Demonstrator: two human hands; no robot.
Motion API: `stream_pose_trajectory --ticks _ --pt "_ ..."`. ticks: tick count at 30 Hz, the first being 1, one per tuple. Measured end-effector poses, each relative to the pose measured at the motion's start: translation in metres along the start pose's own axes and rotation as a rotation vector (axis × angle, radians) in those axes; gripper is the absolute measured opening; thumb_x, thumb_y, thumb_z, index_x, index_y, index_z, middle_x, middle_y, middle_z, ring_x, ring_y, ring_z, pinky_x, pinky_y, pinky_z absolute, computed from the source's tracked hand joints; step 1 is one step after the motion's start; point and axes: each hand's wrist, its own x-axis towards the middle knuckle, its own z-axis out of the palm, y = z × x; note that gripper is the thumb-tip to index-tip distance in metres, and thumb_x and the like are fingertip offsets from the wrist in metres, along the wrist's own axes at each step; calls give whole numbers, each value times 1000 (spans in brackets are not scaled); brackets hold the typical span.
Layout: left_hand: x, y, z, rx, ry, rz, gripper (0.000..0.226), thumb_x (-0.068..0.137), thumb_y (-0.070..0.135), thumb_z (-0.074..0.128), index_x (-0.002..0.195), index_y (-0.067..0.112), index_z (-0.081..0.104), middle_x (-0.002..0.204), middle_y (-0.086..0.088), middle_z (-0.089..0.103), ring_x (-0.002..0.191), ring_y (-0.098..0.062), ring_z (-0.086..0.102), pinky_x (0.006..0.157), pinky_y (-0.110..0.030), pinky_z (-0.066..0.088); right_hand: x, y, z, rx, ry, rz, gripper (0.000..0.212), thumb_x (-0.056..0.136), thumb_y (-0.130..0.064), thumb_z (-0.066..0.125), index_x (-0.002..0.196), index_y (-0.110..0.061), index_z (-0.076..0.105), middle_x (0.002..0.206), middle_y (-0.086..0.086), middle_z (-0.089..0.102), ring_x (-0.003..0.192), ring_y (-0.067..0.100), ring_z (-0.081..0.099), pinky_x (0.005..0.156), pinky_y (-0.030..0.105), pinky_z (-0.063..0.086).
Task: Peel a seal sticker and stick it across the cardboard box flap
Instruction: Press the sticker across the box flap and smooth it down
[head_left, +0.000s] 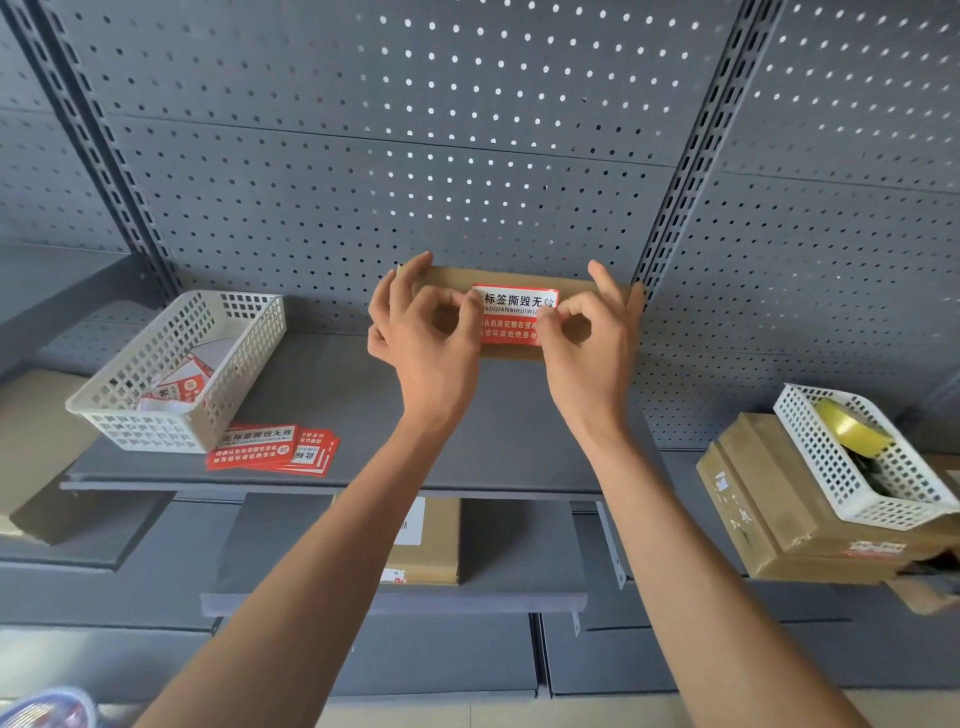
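A red and white seal sticker (514, 313) lies across the front of a flat cardboard box (519, 278) that stands at the back of a grey shelf (332, 395), against the perforated back panel (415, 156). The left hand (421, 332) pinches the sticker's left edge between thumb and forefinger, its other fingers spread over the box's left end. The right hand (592, 338) pinches the sticker's right edge the same way, its remaining fingers raised over the box's right end. Both hands cover the ends of the box and the sticker's side edges.

On the same shelf, to the left, a fanned stack of stickers (272, 449) lies just beside a white mesh basket (171, 374) holding loose sticker papers. Well to the right, a second white basket (862, 457) with a yellow tape roll (852, 428) sits on brown boxes (779, 514). Another cardboard box (426, 540) lies on the lower shelf.
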Motion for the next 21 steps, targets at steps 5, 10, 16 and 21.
stream_pose_trajectory --ticks 5,10,16,21 --pt "4 -4 2 46 30 -3 27 91 39 66 69 25 61 142 21 50 143 -10 26 112 -47 17 1 -2 4 -33 -15 2 20 87 -24 70 72 -16 60 154 -2 49 157 32 10 123 53 16" --pt "5 -6 5 54 47 14 25 90 36 68 68 24 62 142 21 49 143 -10 26 111 -46 18 2 1 7 -56 -11 -17 21 87 -23 70 70 -17 58 153 -2 50 157 30 9 122 57 15" --pt "5 -4 10 57 114 0 26 88 37 69 66 25 62 138 22 53 140 -9 29 111 -46 19 2 2 12 -56 35 -19 21 88 -25 70 73 -15 60 150 -5 53 157 29 11 119 50 19" --pt "6 -3 12 59 132 -9 24 87 35 70 65 26 62 136 23 53 139 -9 30 110 -45 19 2 1 13 -55 42 -9 21 88 -25 70 73 -14 60 150 -6 53 157 28 11 117 50 20"
